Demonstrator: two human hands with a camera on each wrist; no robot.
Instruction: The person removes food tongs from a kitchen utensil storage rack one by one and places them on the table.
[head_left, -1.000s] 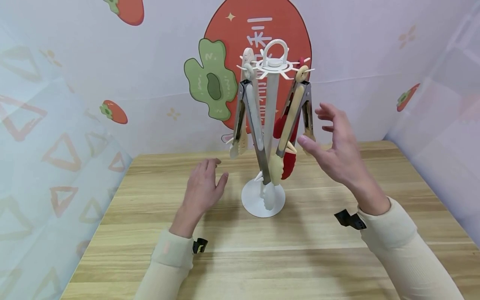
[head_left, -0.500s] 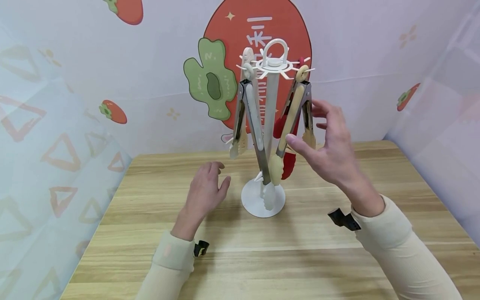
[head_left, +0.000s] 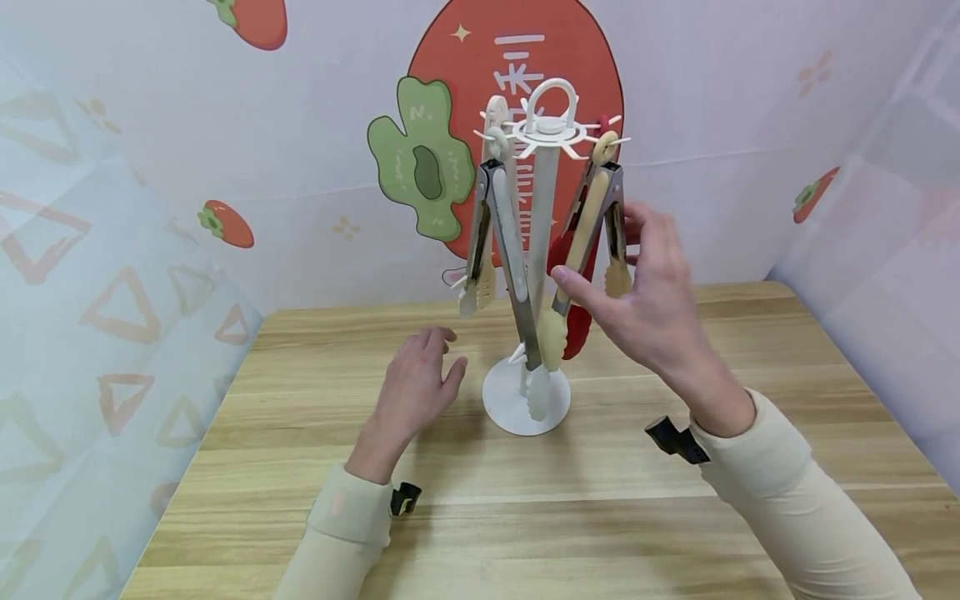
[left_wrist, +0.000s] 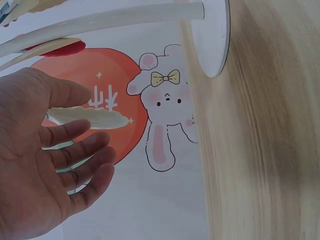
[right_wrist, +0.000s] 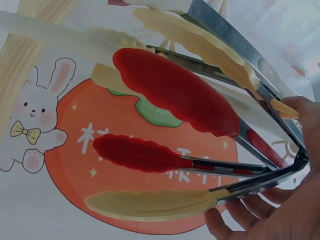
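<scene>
A white rotating rack (head_left: 542,217) stands upright with several tongs hanging by their loops from its top hooks. My right hand (head_left: 652,300) reaches around the cream-yellow tongs (head_left: 588,221) on the rack's right side. Its thumb overlaps the front arm, and the other fingers lie behind the outer arm. In the right wrist view, those tongs stay spread between thumb and fingers (right_wrist: 220,225), with red tongs (right_wrist: 175,90) seen between their arms. My left hand (head_left: 412,383) hovers left of the rack base, fingers relaxed, holding nothing. Pale grey tongs (head_left: 510,237) hang spread at the front left.
The rack's round white base (head_left: 498,404) rests on a wooden table (head_left: 300,467). Another pale pair of tongs (head_left: 497,108) hangs at the back left. A white printed backdrop (head_left: 300,125) rises behind the table, with more sheeting at both sides.
My right hand has moved left and in around the cream-yellow tongs, from beside them. My left hand has drifted slightly right. The rack and tongs stay in place.
</scene>
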